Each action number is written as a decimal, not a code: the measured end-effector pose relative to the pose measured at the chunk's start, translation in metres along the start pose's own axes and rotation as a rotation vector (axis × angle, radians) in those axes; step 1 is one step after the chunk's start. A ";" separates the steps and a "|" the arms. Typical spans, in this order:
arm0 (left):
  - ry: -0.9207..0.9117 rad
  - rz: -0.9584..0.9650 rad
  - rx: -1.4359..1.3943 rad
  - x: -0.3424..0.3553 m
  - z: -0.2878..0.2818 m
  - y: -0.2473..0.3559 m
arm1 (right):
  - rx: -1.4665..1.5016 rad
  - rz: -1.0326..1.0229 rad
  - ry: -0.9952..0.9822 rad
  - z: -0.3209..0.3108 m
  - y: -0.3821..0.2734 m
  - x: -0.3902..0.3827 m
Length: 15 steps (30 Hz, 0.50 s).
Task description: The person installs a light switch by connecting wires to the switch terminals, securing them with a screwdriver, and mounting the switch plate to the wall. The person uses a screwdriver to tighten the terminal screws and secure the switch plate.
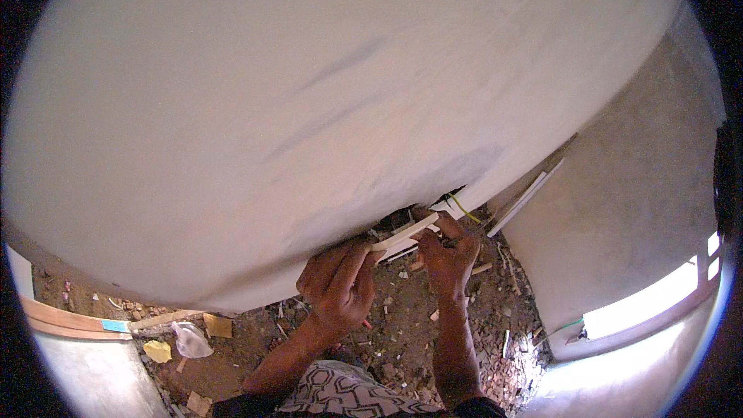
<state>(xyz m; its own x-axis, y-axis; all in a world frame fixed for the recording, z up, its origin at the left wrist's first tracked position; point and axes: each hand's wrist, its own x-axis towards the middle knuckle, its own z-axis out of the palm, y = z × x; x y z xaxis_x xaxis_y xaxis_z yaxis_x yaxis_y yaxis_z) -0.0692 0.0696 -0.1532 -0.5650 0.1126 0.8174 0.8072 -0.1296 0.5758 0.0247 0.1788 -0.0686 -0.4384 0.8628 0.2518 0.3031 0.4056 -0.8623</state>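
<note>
A thin white plate-like piece [409, 231], seen nearly edge-on, spans the gap between my two hands, close to a pale wall [232, 108]. My left hand [339, 280] pinches its left end, with the knuckles near the wall surface. At the other end, the fingers of my right hand [450, 254] are closed on the piece. Behind it a dark recess [395, 223] opens in the wall; its inside is mostly hidden. A yellow-green wire [464, 209] sticks out just right of the recess, above my right hand.
Rubble and scraps cover the dirt floor [402, 313]. White strips [522, 201] lean against the grey side wall [619, 209] at right. A clear plastic bag [191, 340], yellow scrap [157, 351] and wooden frame [70, 317] lie lower left. A bright opening [642, 298] shows at right.
</note>
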 end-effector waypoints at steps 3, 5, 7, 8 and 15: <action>-0.016 0.001 -0.005 -0.001 0.000 -0.002 | -0.059 -0.328 0.132 0.006 0.024 0.003; -0.025 -0.016 0.000 -0.001 0.000 -0.002 | -0.109 -0.329 0.132 0.002 0.029 0.004; -0.035 -0.002 -0.003 0.000 0.000 -0.002 | -0.092 -0.227 0.109 0.000 0.025 0.004; -0.039 0.006 -0.005 0.000 -0.001 -0.002 | -0.052 -0.128 0.085 -0.002 0.013 0.003; -0.039 -0.008 -0.032 -0.008 0.000 -0.009 | 0.022 -0.006 -0.022 -0.009 0.013 0.008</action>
<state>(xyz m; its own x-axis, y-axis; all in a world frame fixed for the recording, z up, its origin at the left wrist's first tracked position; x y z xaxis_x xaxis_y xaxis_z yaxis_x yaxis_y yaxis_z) -0.0716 0.0703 -0.1650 -0.5635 0.1518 0.8121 0.7967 -0.1601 0.5828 0.0332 0.1936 -0.0738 -0.4589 0.8533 0.2475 0.2819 0.4040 -0.8702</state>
